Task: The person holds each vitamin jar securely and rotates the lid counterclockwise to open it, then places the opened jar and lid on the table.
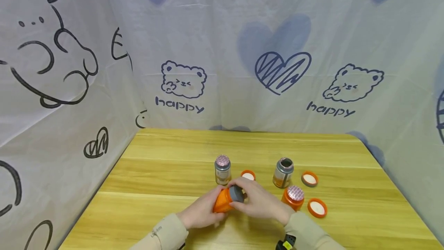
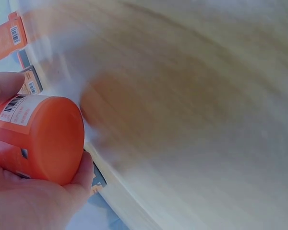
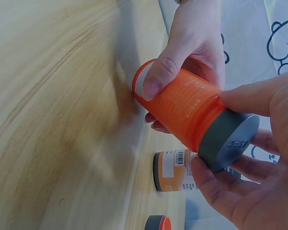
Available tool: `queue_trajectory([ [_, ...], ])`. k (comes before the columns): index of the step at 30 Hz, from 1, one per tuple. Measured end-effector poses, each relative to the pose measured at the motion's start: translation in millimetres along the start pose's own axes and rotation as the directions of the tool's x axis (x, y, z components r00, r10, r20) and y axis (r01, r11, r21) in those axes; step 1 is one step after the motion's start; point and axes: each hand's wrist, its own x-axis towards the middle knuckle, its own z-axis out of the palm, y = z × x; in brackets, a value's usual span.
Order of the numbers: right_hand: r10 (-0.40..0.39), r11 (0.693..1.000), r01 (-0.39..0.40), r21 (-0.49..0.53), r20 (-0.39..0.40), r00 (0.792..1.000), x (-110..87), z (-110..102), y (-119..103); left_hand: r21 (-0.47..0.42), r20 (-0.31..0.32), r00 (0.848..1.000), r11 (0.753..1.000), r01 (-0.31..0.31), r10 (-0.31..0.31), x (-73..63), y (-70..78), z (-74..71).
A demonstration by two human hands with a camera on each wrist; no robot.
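An orange plastic bottle (image 1: 222,200) with a grey screw cap (image 1: 236,194) is held tilted above the table. My left hand (image 1: 202,209) grips the bottle's body near its base. On the cap are the curled fingers and thumb of my right hand (image 1: 261,200). In the right wrist view the cap (image 3: 230,141) still sits on the bottle's neck, its flat top towards the camera. The left wrist view shows the bottle's round orange base (image 2: 60,141) and a barcode label.
Behind stands a foil-sealed grey-necked bottle (image 1: 222,171), an upturned cap (image 1: 248,174) beside it. To the right are an opened bottle (image 1: 282,174), a foil-sealed orange bottle (image 1: 294,196) and two upturned caps (image 1: 310,179). A printed cloth (image 1: 222,49) hangs behind the wooden table (image 1: 156,165).
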Motion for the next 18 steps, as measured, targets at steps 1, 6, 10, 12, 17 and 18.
queue_trajectory([
  [1,-0.001,1.000,0.001,-0.003,-0.001,1.000,-0.2,-0.8,-0.5,-0.002,0.000,1.000,1.000,0.000,0.000,-0.1,0.1,-0.9],
  [6,-0.003,1.000,0.003,0.015,-0.025,1.000,-0.7,-4.5,-2.2,0.006,-0.005,1.000,1.000,0.016,-0.016,-1.9,1.5,-6.1],
  [10,-0.018,0.999,0.020,0.043,-0.057,0.998,0.1,-6.0,-2.1,0.002,-0.015,1.000,1.000,0.023,-0.023,-3.2,3.3,-10.0],
  [12,-0.027,0.998,0.031,0.053,-0.071,0.997,0.6,-6.0,-1.9,-0.002,-0.024,1.000,1.000,0.020,-0.020,-3.4,3.7,-11.2],
  [17,-0.033,0.998,0.038,0.055,-0.100,0.994,0.6,-5.7,-1.9,-0.004,-0.043,0.999,1.000,0.014,-0.015,-3.1,3.5,-12.1],
  [18,-0.033,0.998,0.038,0.054,-0.104,0.994,0.5,-5.6,-2.1,-0.005,-0.043,0.999,1.000,0.018,-0.018,-2.9,3.1,-11.9],
])
